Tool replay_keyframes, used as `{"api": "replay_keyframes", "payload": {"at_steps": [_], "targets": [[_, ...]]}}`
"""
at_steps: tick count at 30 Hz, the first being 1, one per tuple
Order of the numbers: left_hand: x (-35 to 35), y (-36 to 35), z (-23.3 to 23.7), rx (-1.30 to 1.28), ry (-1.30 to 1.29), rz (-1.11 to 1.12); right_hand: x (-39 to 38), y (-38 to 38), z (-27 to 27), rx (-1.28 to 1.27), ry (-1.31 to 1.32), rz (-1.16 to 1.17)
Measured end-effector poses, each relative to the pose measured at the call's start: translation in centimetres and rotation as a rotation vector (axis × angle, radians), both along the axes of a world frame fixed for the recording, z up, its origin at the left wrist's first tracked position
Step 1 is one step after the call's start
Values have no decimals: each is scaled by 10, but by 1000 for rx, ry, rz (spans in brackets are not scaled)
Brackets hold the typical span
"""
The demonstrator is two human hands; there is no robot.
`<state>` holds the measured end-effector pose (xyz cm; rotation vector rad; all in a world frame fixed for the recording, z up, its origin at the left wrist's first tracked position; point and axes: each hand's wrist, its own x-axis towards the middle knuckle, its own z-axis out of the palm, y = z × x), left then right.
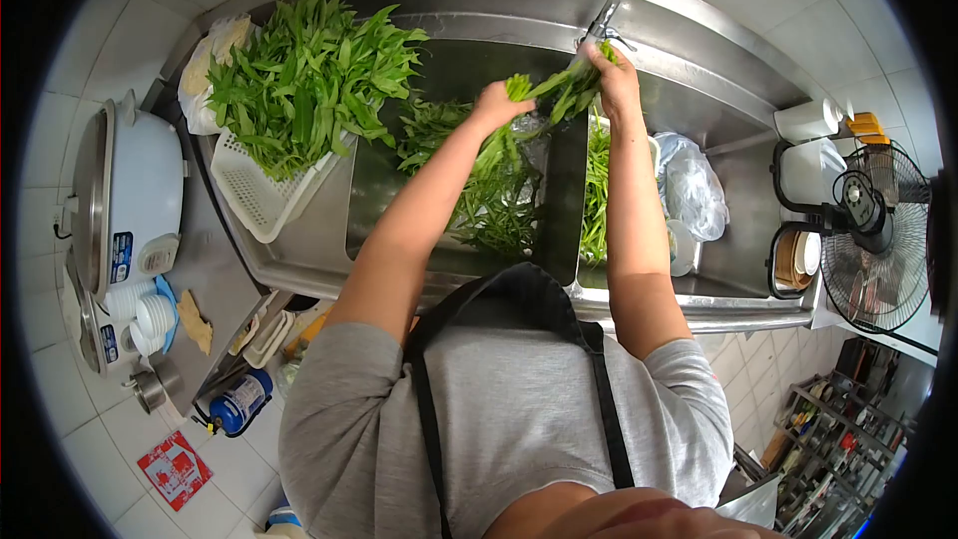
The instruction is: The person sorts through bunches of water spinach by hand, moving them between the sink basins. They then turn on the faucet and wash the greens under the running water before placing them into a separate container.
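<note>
My left hand (497, 108) is closed round a bunch of leafy greens (517, 89), its cut stems poking up past the fingers, over the left sink basin (374, 210). My right hand (617, 82) grips another bunch of leafy greens (571, 90) close under the faucet (602, 20); its leaves hang toward my left hand. Below, loose greens (499, 205) lie in the left basin. In the right basin, a white basket (654, 152) holds more green stems (596, 190), partly hidden by my right forearm.
A white perforated basket (264, 202) heaped with leafy greens (309, 80) stands on the left. Clear plastic bags (694, 190) lie in the right basin. A fan (868, 230) is at the far right, a large grey cooker (140, 200) at the far left.
</note>
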<state>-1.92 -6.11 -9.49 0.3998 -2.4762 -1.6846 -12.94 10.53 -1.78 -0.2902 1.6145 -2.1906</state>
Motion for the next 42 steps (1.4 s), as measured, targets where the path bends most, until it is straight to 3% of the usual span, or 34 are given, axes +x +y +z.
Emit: {"api": "replay_keyframes", "payload": {"at_steps": [5,7,9,11,12,13,14,15,17,19,21,23,26,29,31,35,42], "targets": [[17,-34,-40,-15,-144,166,6,-8,-2,43,88,144],[22,-39,-36,212,-172,270,6,-13,-6,225,98,44],[20,-36,-25,306,-139,238,8,-21,-11,180,104,45],[16,-21,-1,393,-93,56,12,-26,-7,490,178,289],[14,-8,20,438,47,-59,18,-30,-7,491,189,388],[11,3,38,482,188,-176,21,-32,-13,477,179,439],[4,5,44,559,64,-287,23,-34,-24,413,181,396],[-2,11,40,561,68,-289,25,-35,-27,349,184,354],[-11,22,33,609,108,-57,16,-24,-26,219,-23,270],[-15,21,42,723,101,-154,2,-16,-32,239,-146,138],[-20,22,43,892,4,-113,-5,-2,-32,9,-167,240],[-27,25,35,837,52,-138,-4,1,-28,25,-142,216],[-29,30,42,557,71,29,9,-4,-13,157,-27,167],[-31,31,33,578,111,57,9,-6,-15,330,81,139],[-28,30,35,557,78,92,5,-3,-17,121,-80,159],[-16,16,43,593,153,125,9,-4,-20,5,-87,167],[-6,-6,28,402,174,91,8,-8,-24,-95,-133,206]]}}
